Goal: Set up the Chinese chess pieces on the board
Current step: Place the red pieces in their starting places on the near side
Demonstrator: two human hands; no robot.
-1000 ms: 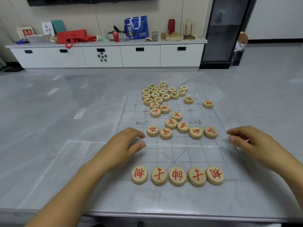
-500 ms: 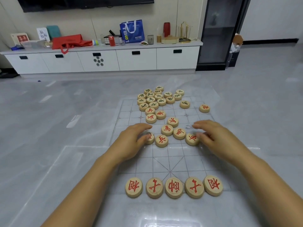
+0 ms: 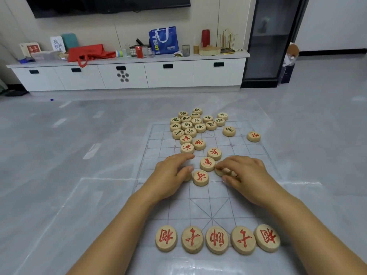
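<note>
Wooden back row [image 3: 217, 240] lined up at the near edge of the board [image 3: 198, 207]. Mid-board: right grip [image 3: 244, 175] pinching a red piece [image 3: 220, 172], left grip [image 3: 170, 173] curled over another, hold unclear. Easy to bump the loose neighbours [image 3: 207, 164] wedged between, or the green pile [image 3: 195, 124] further out.

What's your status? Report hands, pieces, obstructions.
Left hand over a hidden piece, grip unclear. Right hand pinches a red piece. Five red pieces lined along near edge. Loose pieces crowd mid-board.

Pale wooden pieces [image 3: 207, 164] bear red or green characters; the translucent board [image 3: 244, 147] shows grey gridlines.
</note>
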